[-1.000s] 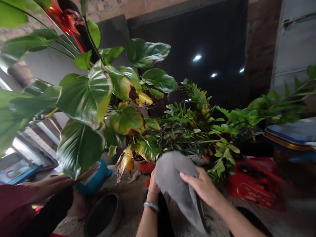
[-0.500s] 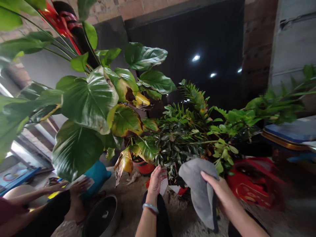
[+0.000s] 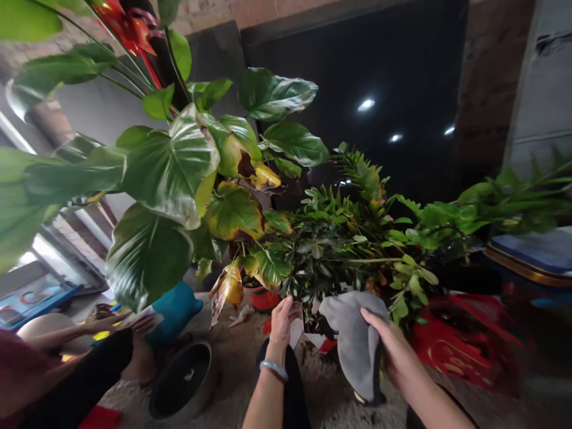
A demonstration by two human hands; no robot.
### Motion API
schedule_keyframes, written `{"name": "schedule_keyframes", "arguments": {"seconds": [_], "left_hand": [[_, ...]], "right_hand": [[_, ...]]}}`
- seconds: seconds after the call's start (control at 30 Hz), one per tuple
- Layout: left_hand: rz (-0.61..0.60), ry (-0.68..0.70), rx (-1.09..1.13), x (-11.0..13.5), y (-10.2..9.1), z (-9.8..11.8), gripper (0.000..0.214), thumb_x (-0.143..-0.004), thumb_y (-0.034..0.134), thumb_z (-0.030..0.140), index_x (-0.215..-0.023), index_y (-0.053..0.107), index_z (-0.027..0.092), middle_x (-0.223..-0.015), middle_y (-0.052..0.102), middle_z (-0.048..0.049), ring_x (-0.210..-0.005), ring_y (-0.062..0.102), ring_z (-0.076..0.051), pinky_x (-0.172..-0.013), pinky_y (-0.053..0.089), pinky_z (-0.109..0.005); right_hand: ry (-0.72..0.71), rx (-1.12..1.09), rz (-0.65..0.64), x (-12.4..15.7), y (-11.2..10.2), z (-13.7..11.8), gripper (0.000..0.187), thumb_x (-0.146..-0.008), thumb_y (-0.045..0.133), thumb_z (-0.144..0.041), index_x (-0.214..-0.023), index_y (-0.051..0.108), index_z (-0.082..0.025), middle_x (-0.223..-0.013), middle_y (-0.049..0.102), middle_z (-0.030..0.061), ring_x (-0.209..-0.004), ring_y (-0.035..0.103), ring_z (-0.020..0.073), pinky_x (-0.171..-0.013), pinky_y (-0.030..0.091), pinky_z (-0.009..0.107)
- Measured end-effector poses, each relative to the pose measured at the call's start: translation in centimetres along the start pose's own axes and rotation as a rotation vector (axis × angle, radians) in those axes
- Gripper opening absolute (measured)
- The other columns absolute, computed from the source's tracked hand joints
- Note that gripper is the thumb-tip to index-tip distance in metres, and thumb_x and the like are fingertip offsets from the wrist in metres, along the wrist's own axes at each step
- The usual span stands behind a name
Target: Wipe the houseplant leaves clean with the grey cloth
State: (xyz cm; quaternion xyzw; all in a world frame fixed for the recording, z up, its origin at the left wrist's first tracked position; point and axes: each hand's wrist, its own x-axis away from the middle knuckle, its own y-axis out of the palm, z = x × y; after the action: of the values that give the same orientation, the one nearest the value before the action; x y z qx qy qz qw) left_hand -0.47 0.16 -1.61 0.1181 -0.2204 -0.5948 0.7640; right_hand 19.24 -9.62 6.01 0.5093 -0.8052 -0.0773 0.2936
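Observation:
My left hand (image 3: 281, 322) is raised beside a small plant with dark, narrow leaves (image 3: 315, 271). Its fingers are loosely curved and look apart, with nothing visible in them. I cannot tell whether the fingertips touch the leaves or the white pot wall (image 3: 297, 331) just right of them. A grey cloth (image 3: 355, 339) hangs from my right hand (image 3: 384, 342), thumb on top and the other fingers hidden behind. The cloth hangs in front of the small plant's right side and covers part of it. A pale bracelet (image 3: 274, 369) circles my left wrist.
A tall plant with broad leaves (image 3: 172, 158), some yellowed and browned, leans in from the left. Its red pot (image 3: 261, 298) stands behind my left hand. Left lie a dark basin (image 3: 181, 381) and another person's hand (image 3: 140, 325). A red bag (image 3: 465, 351) sits at right.
The view has shifted slightly, so the plants appear further right and higher. The grey cloth has moved a little left, with its lower end drawn up. My left hand stays by the small plant.

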Motion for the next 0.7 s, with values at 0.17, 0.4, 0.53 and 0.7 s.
{"name": "schedule_keyframes", "arguments": {"seconds": [0.17, 0.4, 0.53, 0.7], "left_hand": [[0.057, 0.0, -0.001, 0.1, 0.3, 0.2, 0.05, -0.029, 0.093, 0.049, -0.057, 0.067, 0.015, -0.055, 0.061, 0.0022, -0.053, 0.056, -0.011, -0.05, 0.044, -0.023], [0.048, 0.005, -0.012, 0.3, 0.4, 0.0, 0.049, -0.03, 0.092, 0.048, -0.057, 0.067, 0.016, -0.054, 0.059, 0.0023, -0.055, 0.055, -0.012, -0.051, 0.045, -0.024], [0.024, 0.019, -0.02, 0.1, 0.0, -0.2, 0.048, -0.034, 0.09, 0.05, -0.058, 0.065, 0.016, -0.054, 0.057, 0.0031, -0.054, 0.054, -0.012, -0.051, 0.044, -0.024], [0.031, 0.004, -0.031, -0.1, -0.3, -0.2, 0.05, -0.031, 0.091, 0.05, -0.057, 0.064, 0.017, -0.052, 0.057, 0.0037, -0.053, 0.054, -0.011, -0.051, 0.044, -0.024]], "right_hand": [[-0.371, -0.059, 0.138, 0.1, 2.1, -5.6, 0.046, -0.052, 0.082, -0.038, -0.093, 0.074, -0.017, -0.095, 0.081, 0.0095, -0.099, 0.073, 0.0332, -0.085, 0.059, 0.04], [-0.184, -0.104, 0.149, -3.9, 3.9, -4.5, 0.022, -0.056, 0.076, -0.028, -0.076, 0.071, -0.021, -0.08, 0.08, 0.0059, -0.093, 0.074, 0.0321, -0.082, 0.06, 0.041], [0.016, -0.081, 0.02, -0.7, 0.6, 0.2, 0.024, -0.059, 0.077, -0.036, -0.076, 0.074, -0.02, -0.068, 0.078, 0.0066, -0.079, 0.076, 0.0346, -0.077, 0.061, 0.048], [-0.207, -0.128, 0.018, 0.6, 1.7, -3.8, 0.039, -0.057, 0.082, -0.039, -0.09, 0.075, -0.018, -0.085, 0.08, 0.0086, -0.088, 0.075, 0.0329, -0.081, 0.061, 0.045]]}}
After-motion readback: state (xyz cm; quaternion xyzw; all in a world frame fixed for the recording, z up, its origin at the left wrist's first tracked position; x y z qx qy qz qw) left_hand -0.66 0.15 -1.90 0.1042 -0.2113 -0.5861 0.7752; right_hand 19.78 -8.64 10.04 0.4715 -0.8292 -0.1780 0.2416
